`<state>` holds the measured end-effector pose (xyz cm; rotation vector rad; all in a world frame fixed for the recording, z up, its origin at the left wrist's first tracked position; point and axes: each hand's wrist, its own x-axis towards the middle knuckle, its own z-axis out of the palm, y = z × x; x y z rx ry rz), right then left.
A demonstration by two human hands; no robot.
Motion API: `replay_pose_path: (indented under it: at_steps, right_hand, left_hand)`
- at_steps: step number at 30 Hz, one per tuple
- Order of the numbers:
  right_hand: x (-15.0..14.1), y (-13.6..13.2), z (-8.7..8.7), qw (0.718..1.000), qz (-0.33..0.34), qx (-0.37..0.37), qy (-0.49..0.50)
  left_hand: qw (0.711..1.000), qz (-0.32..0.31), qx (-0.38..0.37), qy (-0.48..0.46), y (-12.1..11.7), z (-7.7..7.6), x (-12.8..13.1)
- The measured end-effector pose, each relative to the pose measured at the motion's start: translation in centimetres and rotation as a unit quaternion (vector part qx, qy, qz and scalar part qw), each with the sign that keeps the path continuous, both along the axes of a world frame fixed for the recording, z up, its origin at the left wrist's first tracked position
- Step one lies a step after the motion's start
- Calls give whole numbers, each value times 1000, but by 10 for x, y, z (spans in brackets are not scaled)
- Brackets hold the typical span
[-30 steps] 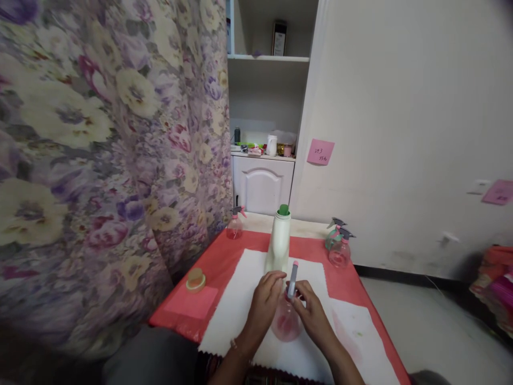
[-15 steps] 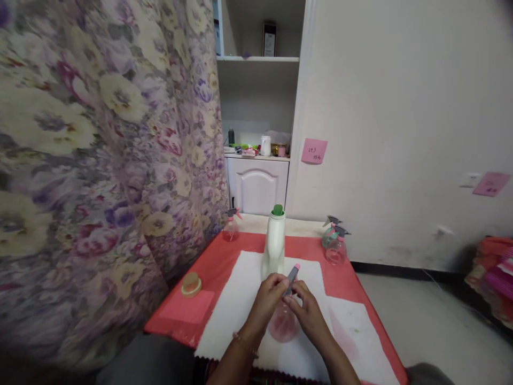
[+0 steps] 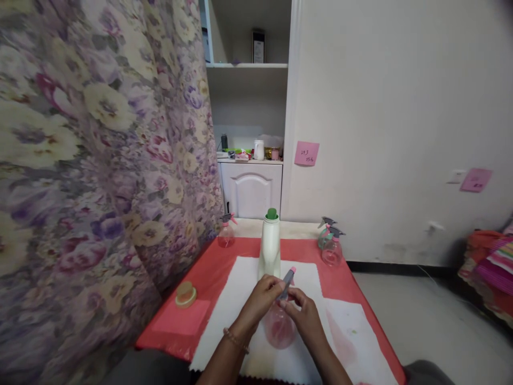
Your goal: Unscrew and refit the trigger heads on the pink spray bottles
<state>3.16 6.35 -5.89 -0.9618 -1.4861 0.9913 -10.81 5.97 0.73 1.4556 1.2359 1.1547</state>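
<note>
A clear pinkish spray bottle (image 3: 279, 330) stands on the white cloth (image 3: 236, 299) in front of me. Its grey and pink spray head (image 3: 287, 279) sits at the neck, between my hands. My left hand (image 3: 262, 299) is closed around the spray head from the left. On the right, my right hand (image 3: 300, 310) pinches at the bottle's neck, just under the head. Just behind them rises a pale green jug-like bottle (image 3: 270, 243), uncapped, with something green (image 3: 272, 213) in its mouth. My fingers hide the join between spray head and bottle.
A tan cap (image 3: 186, 294) lies on the red tablecloth (image 3: 200, 275) at left. Another spray bottle (image 3: 226, 235) stands at the far left corner. Two more, one clear (image 3: 332, 252) and one greenish (image 3: 323, 238), are at far right. A stained white sheet (image 3: 368, 331) covers the right side.
The whole view has shifted slightly, so things appear a little further left. Both hands remain at the spray bottle's top, with only small finger movement.
</note>
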Motion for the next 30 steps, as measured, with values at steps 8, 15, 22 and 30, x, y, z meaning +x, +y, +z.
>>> replay_pose_path:
  at_steps: [8,15,22,30]
  right_hand:
    - [-2,-9,5,1000,-15,23,10]
    - [8,0,9,997,37,42,-49]
    - [4,-2,9,998,-15,35,-58]
    - [-2,-6,5,999,-30,22,-31]
  left_hand:
    - [1000,16,-6,-10,-2,-5,8]
    - [999,34,13,-5,1,-13,10]
    - [998,56,27,-1,0,-21,9]
    - [996,72,48,0,-1,-25,13]
